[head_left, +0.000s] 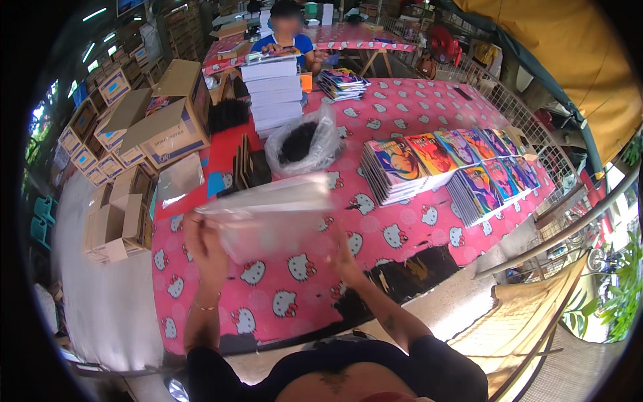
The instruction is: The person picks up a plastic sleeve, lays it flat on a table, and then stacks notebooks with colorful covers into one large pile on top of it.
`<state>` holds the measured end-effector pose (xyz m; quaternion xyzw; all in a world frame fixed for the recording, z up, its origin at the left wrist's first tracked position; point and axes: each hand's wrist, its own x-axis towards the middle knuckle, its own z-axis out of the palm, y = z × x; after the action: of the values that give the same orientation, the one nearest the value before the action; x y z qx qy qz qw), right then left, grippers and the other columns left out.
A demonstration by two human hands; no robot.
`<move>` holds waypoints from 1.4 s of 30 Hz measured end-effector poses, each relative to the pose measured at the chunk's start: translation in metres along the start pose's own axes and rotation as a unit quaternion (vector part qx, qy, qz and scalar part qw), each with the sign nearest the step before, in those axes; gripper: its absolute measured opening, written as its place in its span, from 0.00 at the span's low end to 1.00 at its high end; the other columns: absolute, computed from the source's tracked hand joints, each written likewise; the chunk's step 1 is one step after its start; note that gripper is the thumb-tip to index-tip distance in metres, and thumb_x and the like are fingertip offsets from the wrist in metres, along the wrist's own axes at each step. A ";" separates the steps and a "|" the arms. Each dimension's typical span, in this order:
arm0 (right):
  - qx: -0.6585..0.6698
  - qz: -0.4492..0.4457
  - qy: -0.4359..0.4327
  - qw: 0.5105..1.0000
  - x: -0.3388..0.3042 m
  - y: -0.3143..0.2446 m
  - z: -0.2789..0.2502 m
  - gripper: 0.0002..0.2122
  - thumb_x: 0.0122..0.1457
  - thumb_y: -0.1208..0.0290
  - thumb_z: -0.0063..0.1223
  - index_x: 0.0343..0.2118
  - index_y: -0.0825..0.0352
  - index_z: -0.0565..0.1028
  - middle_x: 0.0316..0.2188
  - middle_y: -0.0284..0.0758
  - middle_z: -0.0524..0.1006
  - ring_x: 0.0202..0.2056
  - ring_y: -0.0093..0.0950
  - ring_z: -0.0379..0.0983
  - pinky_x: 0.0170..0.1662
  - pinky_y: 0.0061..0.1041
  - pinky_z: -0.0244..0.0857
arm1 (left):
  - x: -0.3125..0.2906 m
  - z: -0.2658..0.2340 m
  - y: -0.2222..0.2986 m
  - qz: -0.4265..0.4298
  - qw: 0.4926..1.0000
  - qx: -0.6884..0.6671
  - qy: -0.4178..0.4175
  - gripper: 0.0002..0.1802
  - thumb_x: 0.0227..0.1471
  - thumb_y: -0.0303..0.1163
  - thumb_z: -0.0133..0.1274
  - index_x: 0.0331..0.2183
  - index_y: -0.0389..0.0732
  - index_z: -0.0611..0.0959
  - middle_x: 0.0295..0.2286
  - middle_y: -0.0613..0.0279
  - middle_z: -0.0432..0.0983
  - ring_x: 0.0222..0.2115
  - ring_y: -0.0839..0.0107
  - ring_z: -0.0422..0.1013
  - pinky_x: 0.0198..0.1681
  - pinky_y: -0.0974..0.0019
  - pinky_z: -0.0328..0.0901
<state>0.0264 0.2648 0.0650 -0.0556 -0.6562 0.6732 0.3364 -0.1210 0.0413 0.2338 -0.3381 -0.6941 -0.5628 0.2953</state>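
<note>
A clear plastic bag or sheet (274, 211), smeared by motion, is held up over the near part of the table. My left hand (205, 242) is closed on its left end. Close to the right end is my right hand (341, 260), blurred, so whether its fingers grip the plastic does not show. Beyond the plastic stands an open clear bag (305, 144) with something black inside. To its left, a dark upright holder (248, 164) rests beside a red sheet (224, 142).
Stacks of colourful comic-style books (442, 161) stand at the right, with a smaller pile (343, 84) farther back. A tall white paper stack (273, 94) rises before a person in blue (305, 47). Cardboard boxes (171, 127) fill the left. The pink patterned cover (268, 295) has torn black patches along its near edge.
</note>
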 end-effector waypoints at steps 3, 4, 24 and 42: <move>0.149 0.110 -0.204 0.961 -0.011 0.006 -0.065 0.22 0.61 0.64 0.53 0.55 0.68 0.64 0.46 0.36 0.67 0.47 0.27 0.66 0.49 0.25 0.64 | -0.075 0.007 0.032 -0.192 0.957 -0.214 -0.035 0.04 0.55 0.22 0.41 0.32 0.36 0.72 0.25 0.68 0.68 0.26 0.83 0.61 0.29 0.76 0.57; 0.191 0.136 -0.217 0.947 -0.024 0.002 -0.075 0.20 0.62 0.65 0.52 0.54 0.68 0.66 0.46 0.35 0.68 0.48 0.27 0.66 0.50 0.25 0.62 | -0.083 0.007 0.042 -0.211 0.951 -0.216 -0.066 0.04 0.55 0.22 0.42 0.31 0.36 0.72 0.25 0.69 0.68 0.26 0.84 0.61 0.28 0.76 0.56; -0.143 -0.079 0.099 0.982 -0.110 -0.187 -0.254 0.21 0.60 0.68 0.54 0.55 0.70 0.66 0.52 0.37 0.70 0.49 0.32 0.71 0.53 0.30 0.62 | -0.031 0.056 0.239 0.255 0.967 -0.013 0.001 0.24 0.46 0.19 0.48 0.45 0.48 0.81 0.41 0.53 0.78 0.41 0.58 0.75 0.41 0.56 0.71; -0.039 0.073 -0.065 0.994 -0.107 -0.069 -0.211 0.11 0.63 0.69 0.50 0.44 0.69 0.75 0.39 0.33 0.76 0.40 0.23 0.74 0.42 0.21 0.66 | -0.066 -0.229 0.227 0.232 0.666 0.643 0.299 0.26 0.47 0.15 0.46 0.45 0.50 0.82 0.42 0.54 0.78 0.49 0.59 0.72 0.51 0.57 0.64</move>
<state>0.2436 0.3816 0.0616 -0.0729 -0.6964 0.6721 0.2407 0.1067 -0.1614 0.3576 -0.0286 -0.6572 0.0388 0.7521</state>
